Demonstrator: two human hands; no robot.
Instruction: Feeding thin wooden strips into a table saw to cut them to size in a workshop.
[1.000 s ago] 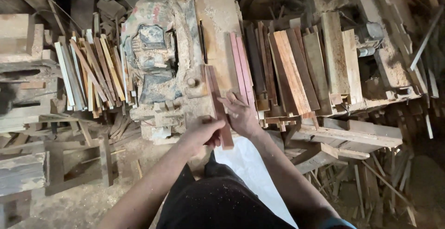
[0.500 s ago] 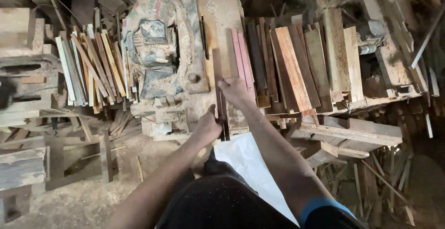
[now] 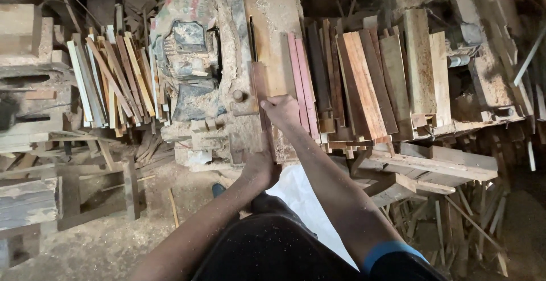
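A narrow reddish wooden strip (image 3: 260, 90) lies lengthwise on the sawdust-covered table of a woodworking machine (image 3: 272, 25). My right hand (image 3: 281, 110) presses down on the strip near its middle, fingers curled over it. At the near end of the strip my left hand (image 3: 260, 170) grips it from behind. Just right of the strip lie two pinkish strips (image 3: 300, 82) flat on the table. A dusty motor (image 3: 187, 48) sits on the machine to the left of the strip.
A fan of thin slats (image 3: 108, 82) leans at the left. Wider planks (image 3: 369, 82) are stacked at the right over a rough bench (image 3: 432, 164). Scrap offcuts (image 3: 455, 224) litter the floor at right, a wooden frame (image 3: 91, 196) at left. White sheet (image 3: 307, 201) below.
Both hands have pushed the reddish strip forward along the machine table, away from me. The right hand has slid further up the strip; the left followed behind.
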